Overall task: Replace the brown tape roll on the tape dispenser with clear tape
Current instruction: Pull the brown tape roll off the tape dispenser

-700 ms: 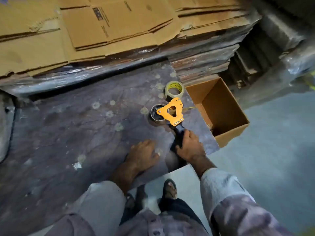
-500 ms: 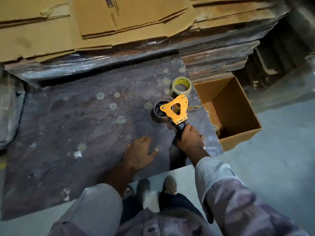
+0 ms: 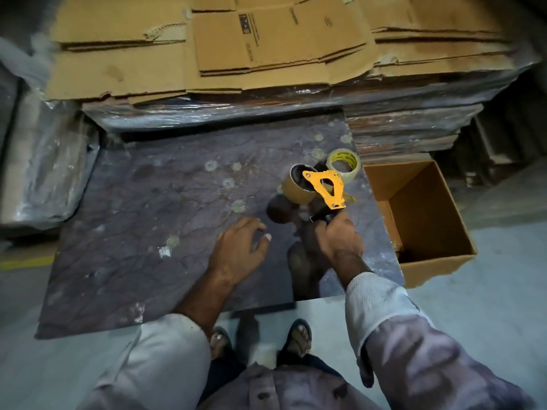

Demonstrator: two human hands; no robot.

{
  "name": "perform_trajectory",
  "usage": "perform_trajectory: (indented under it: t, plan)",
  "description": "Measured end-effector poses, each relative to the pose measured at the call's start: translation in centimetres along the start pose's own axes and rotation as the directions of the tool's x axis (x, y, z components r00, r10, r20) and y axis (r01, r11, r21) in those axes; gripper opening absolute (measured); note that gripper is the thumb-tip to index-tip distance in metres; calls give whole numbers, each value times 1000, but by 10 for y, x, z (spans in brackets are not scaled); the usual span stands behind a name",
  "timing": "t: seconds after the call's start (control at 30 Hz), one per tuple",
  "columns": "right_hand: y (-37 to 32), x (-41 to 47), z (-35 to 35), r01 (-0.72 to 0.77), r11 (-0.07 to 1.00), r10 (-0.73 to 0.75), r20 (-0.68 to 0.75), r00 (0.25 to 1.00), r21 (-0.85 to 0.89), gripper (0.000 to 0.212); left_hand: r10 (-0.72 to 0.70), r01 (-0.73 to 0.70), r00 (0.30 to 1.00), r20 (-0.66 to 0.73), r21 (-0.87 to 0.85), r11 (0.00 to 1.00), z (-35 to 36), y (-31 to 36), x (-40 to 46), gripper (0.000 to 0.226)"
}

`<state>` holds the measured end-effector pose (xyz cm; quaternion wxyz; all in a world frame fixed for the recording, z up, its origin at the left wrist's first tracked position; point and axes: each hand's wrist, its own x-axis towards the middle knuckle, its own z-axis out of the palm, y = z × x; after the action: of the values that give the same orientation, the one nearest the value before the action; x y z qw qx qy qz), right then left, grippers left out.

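My right hand [image 3: 337, 235] grips the black handle of the orange tape dispenser [image 3: 325, 187] and holds it tilted above the dark work surface [image 3: 154, 208]. A brown tape roll [image 3: 296, 190] sits on the dispenser's hub, at its left side. Just behind the dispenser a clear tape roll [image 3: 343, 164] with a yellow-printed core lies flat on the surface. My left hand [image 3: 239, 250] rests on the surface to the left of the dispenser, fingers spread, holding nothing.
An open cardboard box [image 3: 420, 220] stands on the floor at the surface's right edge. Flattened cartons [image 3: 266, 45] are stacked on wrapped pallets behind. A plastic-wrapped bundle [image 3: 44, 161] lies at the left. My feet are below the surface's front edge.
My right hand has lifted and tilted the dispenser off the surface, showing the brown roll's side. My left hand has shifted slightly forward. The camera has moved closer.
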<state>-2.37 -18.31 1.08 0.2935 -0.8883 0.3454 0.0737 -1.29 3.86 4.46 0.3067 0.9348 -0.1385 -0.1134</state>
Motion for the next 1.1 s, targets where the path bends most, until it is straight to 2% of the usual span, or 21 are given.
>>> perform_trajectory:
  t: [0.13, 0.2, 0.3, 0.33, 0.4, 0.5, 0.6, 0.67, 0.83, 0.97, 1.1]
  plan:
    - [-37, -21, -16, 145, 976, -151, 21, 988, 162, 43, 49, -68, 987, -155, -121, 990, -20, -3, 6, 25]
    - [-57, -31, -21, 169, 944, -185, 31, 982, 284, 39, 70, -104, 975, -211, -154, 983, -32, -8, 11, 21]
    - [-90, -54, -26, 12, 774, -121, 129, 984, 634, 20, 110, -157, 962, -249, -177, 972, -54, -19, 18, 19]
    - [-103, -64, -28, -76, 700, -113, 216, 970, 710, 18, 119, -175, 952, -281, -185, 967, -63, -23, 19, 19]
    - [-125, -81, -31, -265, 562, -168, 421, 891, 784, 16, 126, -210, 920, -372, -193, 959, -83, -30, 20, 16]
    - [-147, -95, -28, -437, 362, -352, 555, 753, 823, 23, 72, -222, 856, -511, -238, 946, -116, -44, 14, 15]
    - [-156, -108, -18, -491, 252, -467, 549, 693, 834, 33, 26, -248, 806, -591, -297, 922, -142, -61, 11, 23]
    - [-157, -117, -9, -513, 199, -513, 534, 672, 835, 38, 2, -246, 805, -593, -331, 911, -155, -70, 10, 30]
    - [-161, -136, 8, -540, 132, -600, 501, 624, 831, 46, 52, -291, 859, -509, -401, 869, -178, -75, 5, 40]
    - [-163, -144, 10, -571, 94, -661, 480, 577, 816, 39, 155, -370, 867, -473, -404, 837, -185, -72, 7, 33]
    - [-162, -147, 0, -548, 151, -686, 486, 541, 823, 25, 217, -409, 860, -463, -369, 834, -187, -66, 14, 23]
